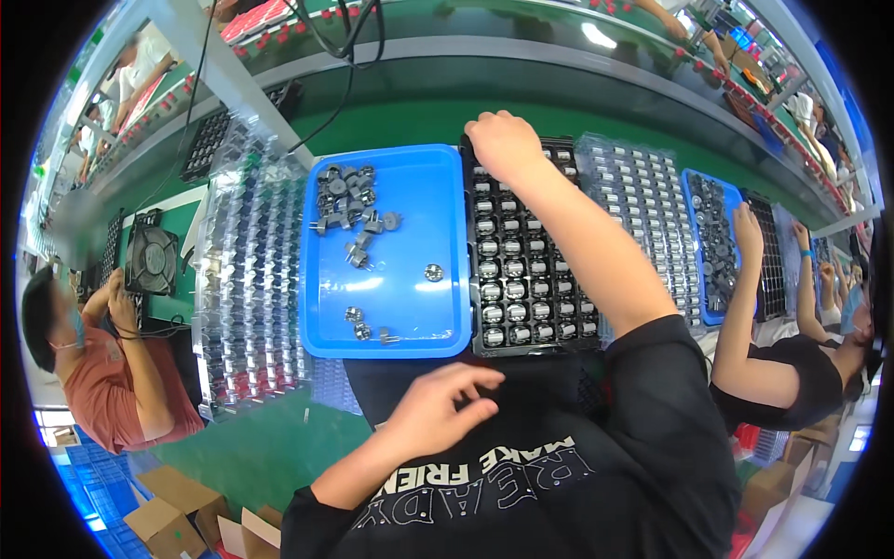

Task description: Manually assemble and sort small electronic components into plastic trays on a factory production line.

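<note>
My right hand [505,147] is at the far left corner of a black compartment tray [535,347]. Its fingers curl downward, and whatever they may hold is hidden beneath them. Small silver cylindrical parts [515,291] fill the tray's visible rows. My left hand [440,408] hovers in front of my torso, near the blue bin's front edge, with its thumb and forefinger apart and nothing visible between them. Left of the tray is the shallow blue bin [400,298]. Grey and silver parts [345,196] lie heaped at its far left; several loose ones [357,321] are nearer me.
Stacked clear plastic trays [251,279] stand left of the bin, and another clear tray [643,196] lies right of the black one. A second blue bin [712,242] is farther right, beside a co-worker's arm [745,261]. A grey post [233,79] rises at the left.
</note>
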The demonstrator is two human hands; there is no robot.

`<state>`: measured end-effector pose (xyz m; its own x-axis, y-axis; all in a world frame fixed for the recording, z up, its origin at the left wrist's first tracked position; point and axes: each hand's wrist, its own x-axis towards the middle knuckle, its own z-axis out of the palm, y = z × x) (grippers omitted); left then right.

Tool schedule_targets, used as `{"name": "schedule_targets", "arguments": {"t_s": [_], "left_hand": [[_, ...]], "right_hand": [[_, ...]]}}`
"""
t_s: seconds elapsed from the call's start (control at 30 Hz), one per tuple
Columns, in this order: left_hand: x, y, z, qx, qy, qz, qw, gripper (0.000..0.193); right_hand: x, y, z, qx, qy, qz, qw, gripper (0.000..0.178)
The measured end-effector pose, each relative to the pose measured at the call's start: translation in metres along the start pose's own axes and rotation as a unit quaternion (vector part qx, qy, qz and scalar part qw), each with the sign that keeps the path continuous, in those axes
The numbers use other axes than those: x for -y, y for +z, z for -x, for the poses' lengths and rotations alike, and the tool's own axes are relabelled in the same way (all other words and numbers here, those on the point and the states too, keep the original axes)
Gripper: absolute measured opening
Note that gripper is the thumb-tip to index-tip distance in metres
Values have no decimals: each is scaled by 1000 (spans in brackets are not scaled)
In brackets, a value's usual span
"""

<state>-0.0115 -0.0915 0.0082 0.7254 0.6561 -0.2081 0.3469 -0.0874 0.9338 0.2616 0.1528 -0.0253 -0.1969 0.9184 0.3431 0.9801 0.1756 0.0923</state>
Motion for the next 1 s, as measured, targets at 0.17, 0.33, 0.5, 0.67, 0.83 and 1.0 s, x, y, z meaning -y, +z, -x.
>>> {"name": "schedule_targets", "arguments": {"t_s": [0.17, 0.33, 0.5, 0.67, 0.83, 1.0], "left_hand": [[36, 69, -23, 73, -90, 145, 983, 44], [24, 96, -62, 64, -294, 382, 874, 57], [24, 98, -76, -45, -337, 442, 830, 61], [23, 111, -87, -105, -332, 442, 827, 44], [18, 123, -87, -139, -318, 450, 823, 35], [-5, 122, -83, -150, -300, 438, 834, 38]], "right_hand": [[3, 10, 1, -39, -37, -15, 998, 13], [-17, 13, 4, 64, -51, -11, 997, 13], [-20, -23, -15, 168, 4, -170, 971, 21], [-105, -8, -4, 264, 102, -72, 956, 40], [-117, 5, 17, 188, 68, -131, 971, 35], [-122, 8, 28, 112, 37, -141, 983, 33]]}}
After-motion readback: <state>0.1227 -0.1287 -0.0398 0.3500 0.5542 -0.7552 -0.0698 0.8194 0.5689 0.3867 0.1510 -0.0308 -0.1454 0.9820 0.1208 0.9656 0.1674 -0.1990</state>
